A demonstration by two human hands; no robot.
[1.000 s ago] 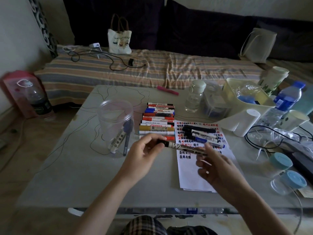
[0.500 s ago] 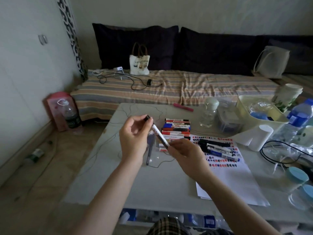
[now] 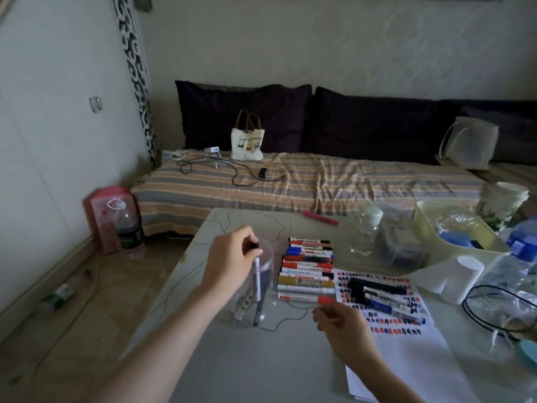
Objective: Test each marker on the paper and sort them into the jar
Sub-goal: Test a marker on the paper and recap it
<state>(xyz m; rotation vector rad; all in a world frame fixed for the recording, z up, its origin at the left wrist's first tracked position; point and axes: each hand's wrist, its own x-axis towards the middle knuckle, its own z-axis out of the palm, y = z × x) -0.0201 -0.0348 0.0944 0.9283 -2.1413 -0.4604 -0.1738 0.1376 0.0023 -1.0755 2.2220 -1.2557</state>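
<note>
We are pinching a marker (image 3: 257,282) upright in our left hand (image 3: 231,261), its lower end inside the clear jar (image 3: 263,274) on the table (image 3: 276,365), while our right hand (image 3: 338,327) is hovering loosely curled, holding nothing, beside the paper (image 3: 412,362).

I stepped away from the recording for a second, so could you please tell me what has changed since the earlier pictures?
The right hand has let go of the marker and drawn back toward the paper. The left hand alone now pinches the marker's top, upright, lowering it into the jar. The row of markers and those on the paper stayed put.
</note>
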